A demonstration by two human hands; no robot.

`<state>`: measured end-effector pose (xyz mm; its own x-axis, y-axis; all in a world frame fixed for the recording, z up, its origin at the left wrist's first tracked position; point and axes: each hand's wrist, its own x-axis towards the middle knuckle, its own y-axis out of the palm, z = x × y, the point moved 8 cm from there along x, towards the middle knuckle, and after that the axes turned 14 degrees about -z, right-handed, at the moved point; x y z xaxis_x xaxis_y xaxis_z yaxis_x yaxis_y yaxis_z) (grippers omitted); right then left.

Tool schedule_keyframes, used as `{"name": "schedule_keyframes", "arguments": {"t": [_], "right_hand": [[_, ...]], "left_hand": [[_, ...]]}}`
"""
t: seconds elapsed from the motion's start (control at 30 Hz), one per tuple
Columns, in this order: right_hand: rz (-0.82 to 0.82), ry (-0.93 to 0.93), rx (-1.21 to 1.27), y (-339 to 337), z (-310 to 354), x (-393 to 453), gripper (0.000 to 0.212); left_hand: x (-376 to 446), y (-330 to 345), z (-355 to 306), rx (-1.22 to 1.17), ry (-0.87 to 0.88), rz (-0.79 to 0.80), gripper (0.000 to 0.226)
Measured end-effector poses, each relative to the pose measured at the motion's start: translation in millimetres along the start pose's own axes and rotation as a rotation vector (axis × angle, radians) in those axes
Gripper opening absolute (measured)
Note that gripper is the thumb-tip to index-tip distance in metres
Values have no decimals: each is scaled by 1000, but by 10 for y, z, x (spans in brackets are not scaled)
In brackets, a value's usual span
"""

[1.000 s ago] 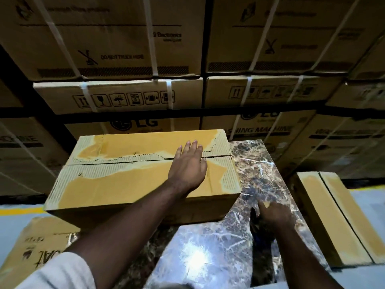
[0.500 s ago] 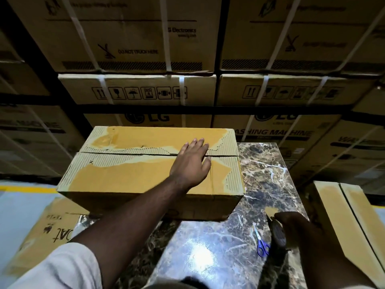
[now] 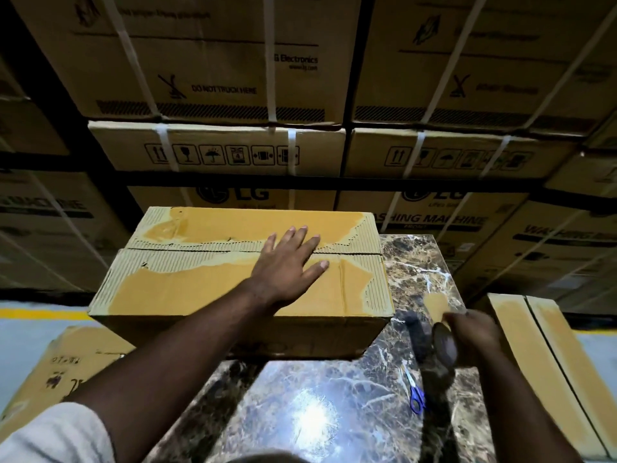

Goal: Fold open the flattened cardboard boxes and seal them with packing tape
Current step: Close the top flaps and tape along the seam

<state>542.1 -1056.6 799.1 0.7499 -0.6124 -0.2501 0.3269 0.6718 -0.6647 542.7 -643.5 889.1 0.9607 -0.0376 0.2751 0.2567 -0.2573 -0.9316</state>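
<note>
Box sat at the far left of the marble counter, overhanging its left edge, both top flaps folded shut and meeting along a seam across the middle. Old tape torn away there, bare ribbed patches left along the seam and ends. No fresh tape yet seen over the seam.

Left hand lay flat on top of the box, right of its middle, fingers straight and spread across the seam, holding nothing: probably pinning both flaps level so the seam stayed closed for taping.

Right hand hovered just off the box's near right corner, fingers curled round a tape roll, blurred, with what looked like a loose brown end of tape sticking up toward the box. Likely brought close to start a strip at that end of the seam.

Blue-handled scissors lay on the counter nearer than the box, below the roll, within reach for cutting. Another folded box stood right of the box, off the counter. Flat printed cardboard lay below the box's left end. Strapped cartons stacked behind the box.
</note>
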Motion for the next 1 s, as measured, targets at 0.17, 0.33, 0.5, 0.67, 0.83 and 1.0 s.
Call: {"name": "schedule_keyframes", "arguments": {"t": [0.17,0.33,0.5,0.67,0.83,1.0], "right_hand": [[-19,-302,247,-389,1416,-739,6],[314,-560,247,221,2568,-1808,8],[599,-735,74,1553,3202,-2861,9],[637,-734,-94,2524,3430,-3478,15],[580,-788,-201,2900,3582,-3710,21],[509,-867,-309,2982,3636,-3819,26]], "left_hand": [[-206,-352,795,-38,-134,-115,65],[-430,-593,1623,79,-248,-118,73],[-726,-782,2259,-10,-377,-131,72],[-877,-924,2410,-1110,-826,-178,85],[-915,-1150,2515,-1338,-846,-279,27],[-914,-1150,2714,-1232,-885,-394,15]]}}
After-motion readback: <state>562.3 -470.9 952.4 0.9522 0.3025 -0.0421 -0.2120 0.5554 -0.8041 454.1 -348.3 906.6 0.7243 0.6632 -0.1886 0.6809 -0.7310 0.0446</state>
